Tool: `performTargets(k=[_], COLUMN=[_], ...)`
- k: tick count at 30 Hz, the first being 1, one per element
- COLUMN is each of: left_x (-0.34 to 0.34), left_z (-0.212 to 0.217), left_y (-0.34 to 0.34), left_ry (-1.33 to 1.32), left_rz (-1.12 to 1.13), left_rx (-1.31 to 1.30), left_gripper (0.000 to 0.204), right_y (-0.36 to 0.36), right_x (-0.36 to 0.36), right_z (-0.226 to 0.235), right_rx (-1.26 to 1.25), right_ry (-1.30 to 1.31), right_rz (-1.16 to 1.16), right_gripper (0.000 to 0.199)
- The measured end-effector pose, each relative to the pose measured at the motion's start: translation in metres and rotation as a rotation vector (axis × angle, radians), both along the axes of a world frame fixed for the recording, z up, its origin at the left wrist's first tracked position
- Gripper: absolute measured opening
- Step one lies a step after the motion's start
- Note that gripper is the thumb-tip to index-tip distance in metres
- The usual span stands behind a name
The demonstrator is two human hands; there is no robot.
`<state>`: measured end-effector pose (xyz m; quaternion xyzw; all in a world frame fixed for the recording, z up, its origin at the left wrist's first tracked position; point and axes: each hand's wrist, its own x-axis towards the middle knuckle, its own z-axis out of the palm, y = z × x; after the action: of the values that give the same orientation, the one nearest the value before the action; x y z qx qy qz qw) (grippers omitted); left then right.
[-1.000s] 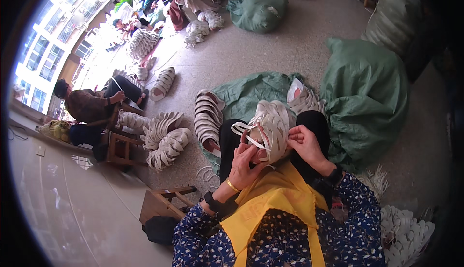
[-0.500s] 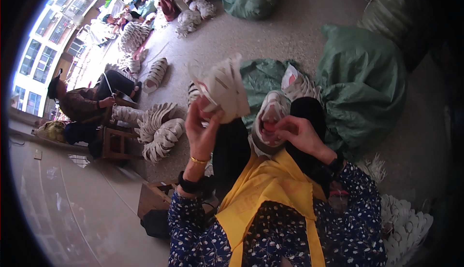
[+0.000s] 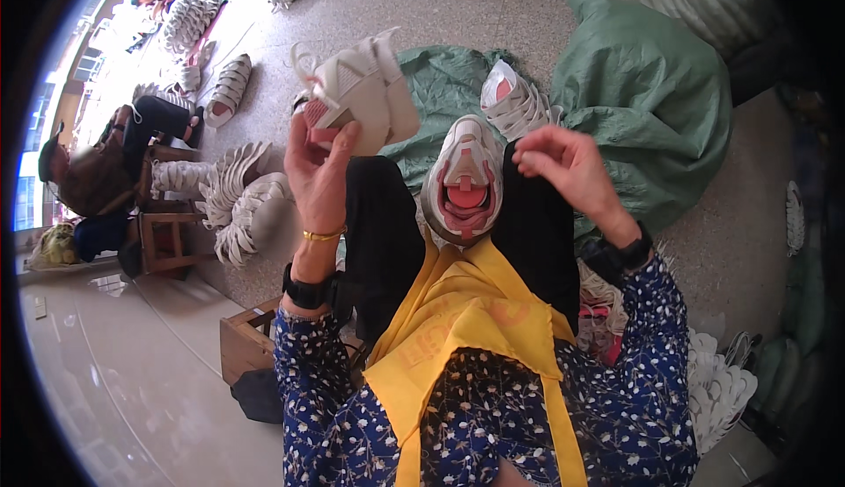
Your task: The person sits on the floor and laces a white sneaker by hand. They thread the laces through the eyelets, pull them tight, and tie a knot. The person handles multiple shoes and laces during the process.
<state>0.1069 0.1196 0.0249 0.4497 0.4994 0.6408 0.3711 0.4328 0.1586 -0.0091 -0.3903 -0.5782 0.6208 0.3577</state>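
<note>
My left hand (image 3: 324,170) is closed on a cream shoe upper (image 3: 365,91) with pink lining, raised left of centre; it may be several nested pieces. A white, grey and pink sneaker (image 3: 464,157) rests between my knees, its opening toward me and its toe pointing away. My right hand (image 3: 568,170) hovers above my right knee, to the right of the sneaker and apart from it. Its fingers are curled and pinched; anything in them is too small to make out. Just beyond it lies a stack of white shoe uppers (image 3: 528,117).
A large full green sack (image 3: 642,117) stands to the right, with a flatter green sack (image 3: 440,91) ahead. Bundled shoe uppers (image 3: 233,210) lie at the left beside a wooden stool (image 3: 167,240). Another person (image 3: 97,170) sits at far left. White shoe parts (image 3: 717,390) lie lower right.
My right hand has lifted from the sneaker's opening and moved up to the right. My left hand still holds the upper, now turned a little. The view has shifted downward and right.
</note>
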Motion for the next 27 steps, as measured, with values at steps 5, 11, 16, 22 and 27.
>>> performTargets(k=[5,11,16,22,27], left_x=[0.021,0.038,0.057,0.063,0.074], left_z=[-0.010,-0.023,-0.031,-0.049,-0.056], left_y=[0.030,0.063,0.095,0.121,0.136], left_ry=[-0.090,-0.172,-0.404,-0.703,-0.800], left_rz=[-0.075,-0.161,-0.148,-0.195,-0.188], left_rx=[-0.008,-0.036,-0.129,-0.342,-0.381], left_gripper=[0.026,0.033,0.034,0.041,0.043], right_y=[0.060,0.106,0.110,0.123,0.140], right_x=[0.003,-0.018,-0.049,-0.072,-0.082], right_z=[0.008,0.015,-0.003,-0.002,-0.022], right_rx=[0.087,0.163,0.301,0.508,0.595], right_ry=[-0.041,-0.147,-0.125,-0.273,-0.327], right_rz=[0.003,0.139,0.179,0.080,-0.054], right_gripper=[0.021,0.031,0.042,0.071,0.055])
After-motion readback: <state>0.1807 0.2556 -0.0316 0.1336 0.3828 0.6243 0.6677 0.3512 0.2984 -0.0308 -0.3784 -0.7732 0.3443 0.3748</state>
